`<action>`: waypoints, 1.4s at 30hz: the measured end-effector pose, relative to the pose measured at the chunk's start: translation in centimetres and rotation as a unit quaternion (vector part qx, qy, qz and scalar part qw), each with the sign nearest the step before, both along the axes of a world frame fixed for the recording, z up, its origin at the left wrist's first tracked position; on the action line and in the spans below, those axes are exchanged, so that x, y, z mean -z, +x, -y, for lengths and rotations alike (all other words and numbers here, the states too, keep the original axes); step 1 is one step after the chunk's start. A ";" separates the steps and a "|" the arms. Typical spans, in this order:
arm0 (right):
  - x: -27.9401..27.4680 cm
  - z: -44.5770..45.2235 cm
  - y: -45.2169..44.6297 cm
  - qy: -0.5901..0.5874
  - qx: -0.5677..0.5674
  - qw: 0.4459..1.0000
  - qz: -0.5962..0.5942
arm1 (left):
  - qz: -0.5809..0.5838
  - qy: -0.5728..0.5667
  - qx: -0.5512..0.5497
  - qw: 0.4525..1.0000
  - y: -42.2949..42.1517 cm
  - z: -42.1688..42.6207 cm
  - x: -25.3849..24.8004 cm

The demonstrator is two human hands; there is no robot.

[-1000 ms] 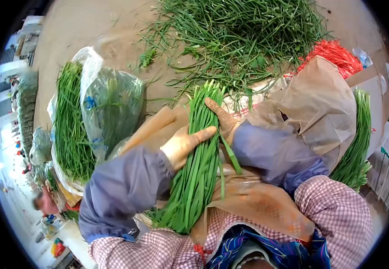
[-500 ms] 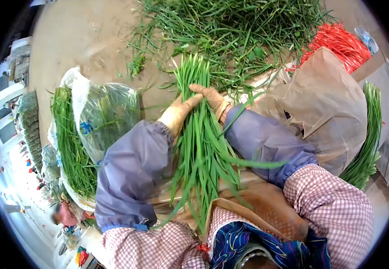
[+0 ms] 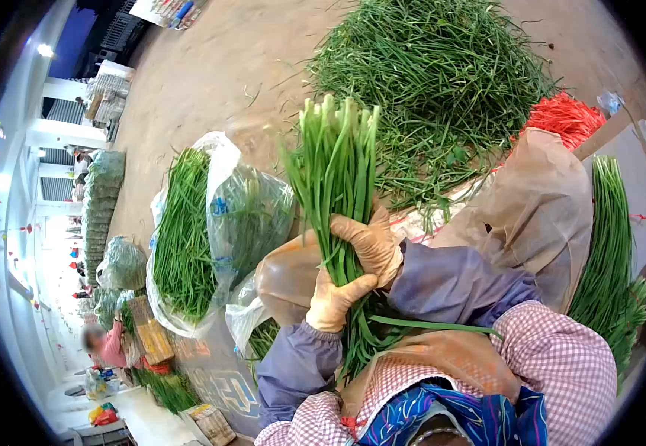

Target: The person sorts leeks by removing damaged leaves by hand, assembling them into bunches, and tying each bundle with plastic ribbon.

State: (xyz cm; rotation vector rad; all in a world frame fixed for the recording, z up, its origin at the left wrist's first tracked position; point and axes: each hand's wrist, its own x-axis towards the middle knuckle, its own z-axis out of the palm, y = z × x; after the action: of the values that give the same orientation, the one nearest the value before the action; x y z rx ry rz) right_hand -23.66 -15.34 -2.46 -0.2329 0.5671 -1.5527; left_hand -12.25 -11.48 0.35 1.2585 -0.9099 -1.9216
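Observation:
A bundle of long green stalks (image 3: 341, 163) stands roughly upright in front of my chest, its pale cut ends at the top. My right hand (image 3: 371, 241), in a light glove, wraps round the middle of the bundle. Just below it my left hand (image 3: 336, 299), gloved too, closes round the lower part with the thumb across the stalks. The leafy ends hang over my lap, and one long leaf (image 3: 434, 325) sticks out to the right.
Loose green stalks (image 3: 434, 89) are heaped on the floor ahead. Plastic bags (image 3: 252, 212) of greens stand at left. Red strands (image 3: 564, 119) and a tan sheet (image 3: 520, 212) lie at right, beside another bundle (image 3: 605, 238). A person (image 3: 107, 346) is at far left.
The view has turned left. Both hands have moved down the bundle from near its cut ends, my left hand now lower than my right. More of the bundle's top shows above them.

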 end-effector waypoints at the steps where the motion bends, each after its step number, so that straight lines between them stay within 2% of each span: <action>1: -0.4 -0.6 0.3 -0.004 -0.033 0.999 0.030 | 0.037 -0.027 0.011 0.999 0.9 -0.6 0.4; 3: -0.9 -1.2 0.8 -0.012 -0.101 0.991 0.085 | 0.107 -0.082 0.031 0.990 2.7 -0.8 0.5; 4: -0.9 -0.7 0.9 -0.031 -0.201 0.966 0.162 | 0.117 -0.027 0.033 0.992 4.2 -1.0 -0.9; 5: -0.1 0.2 0.4 -0.064 -0.263 0.946 0.180 | 0.173 -0.032 0.028 0.984 5.4 -1.2 -1.8; 7: 1.4 2.7 -0.6 -0.153 -0.263 0.917 0.257 | 0.225 -0.031 0.077 0.971 8.4 -1.4 -4.6; 9: 2.7 4.5 -0.7 -0.139 -0.184 0.939 0.257 | 0.330 -0.142 0.167 0.918 11.6 -1.9 -4.9; 10: 3.8 5.3 -0.5 -0.101 -0.190 0.926 0.311 | 0.373 -0.121 0.197 0.899 13.9 -2.2 -4.8; 11: 3.2 5.5 -0.4 -0.162 -0.197 0.921 0.293 | 0.383 -0.158 0.168 0.895 14.5 -2.7 -4.7; 13: 7.9 7.6 -0.2 -0.202 -0.228 0.902 0.306 | 0.364 -0.140 0.159 0.907 14.6 -3.5 -5.8; 15: 6.3 7.7 -1.8 -0.098 -0.244 0.954 0.147 | 0.445 -0.124 0.136 0.876 16.2 -5.0 -4.8; 16: 5.3 7.8 -3.0 -0.050 -0.218 0.971 0.080 | 0.469 -0.123 0.141 0.863 15.9 -5.4 -5.0; 17: 2.3 7.6 -4.5 0.032 -0.128 0.991 -0.035 | 0.492 -0.125 0.146 0.849 15.8 -5.6 -4.9; 18: 2.2 8.6 -6.6 0.008 -0.035 0.996 -0.076 | 0.498 -0.135 0.126 0.847 16.1 -6.3 -4.2; 19: 2.4 8.9 -9.0 -0.030 0.032 0.985 -0.169 | 0.514 -0.133 0.113 0.840 15.6 -6.8 -3.9; 20: 2.9 9.4 -10.9 -0.046 0.050 0.967 -0.246 | 0.529 -0.132 0.101 0.832 14.9 -7.2 -3.9; 21: 1.2 8.4 -11.8 -0.119 -0.020 0.960 -0.253 | 0.545 -0.135 0.089 0.823 14.4 -7.2 -3.7; 23: -1.4 4.8 -9.3 -0.151 -0.056 0.907 -0.390 | 0.535 -0.180 0.079 0.822 13.8 -7.5 -3.2; 26: -3.1 1.7 -7.7 -0.215 -0.093 0.880 -0.414 | 0.553 -0.170 0.089 0.811 13.0 -7.9 -3.2; 29: -4.9 1.8 -7.1 -0.237 -0.113 0.870 -0.416 | 0.582 -0.220 0.088 0.778 12.1 -8.6 -3.3; 30: -4.9 2.2 -6.8 -0.248 -0.170 0.812 -0.501 | 0.584 -0.219 0.094 0.776 12.2 -8.8 -3.0; 31: -4.9 3.1 -5.8 -0.351 -0.129 0.646 -0.665 | 0.592 -0.240 0.094 0.764 12.3 -9.0 -2.7; 33: -4.7 2.3 -3.7 -0.368 -0.136 0.446 -0.805 | 0.603 -0.282 0.093 0.741 12.3 -9.3 -2.2; 35: -3.4 1.9 -1.9 -0.358 -0.194 0.443 -0.799 | 0.605 -0.285 0.098 0.737 12.2 -9.6 -2.0; 36: -2.1 2.2 -1.6 -0.356 -0.219 0.508 -0.753 | 0.610 -0.279 0.100 0.735 12.1 -9.7 -2.1; 39: -0.3 1.8 -1.4 -0.354 -0.181 0.631 -0.667 | 0.632 -0.260 0.100 0.723 12.2 -10.0 -1.8; 40: 0.6 1.3 -1.2 -0.365 -0.117 0.603 -0.699 | 0.634 -0.267 0.101 0.719 12.2 -10.0 -1.7; 42: -1.0 1.0 -1.5 -0.261 -0.264 0.669 -0.644 | 0.638 -0.278 0.110 0.710 12.2 -10.0 -1.5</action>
State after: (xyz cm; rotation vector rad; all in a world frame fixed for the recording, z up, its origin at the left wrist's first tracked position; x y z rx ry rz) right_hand -25.12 -16.37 -1.49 -1.8731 0.9777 -0.7004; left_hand -0.06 -1.45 1.86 2.0538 -2.1542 -0.4640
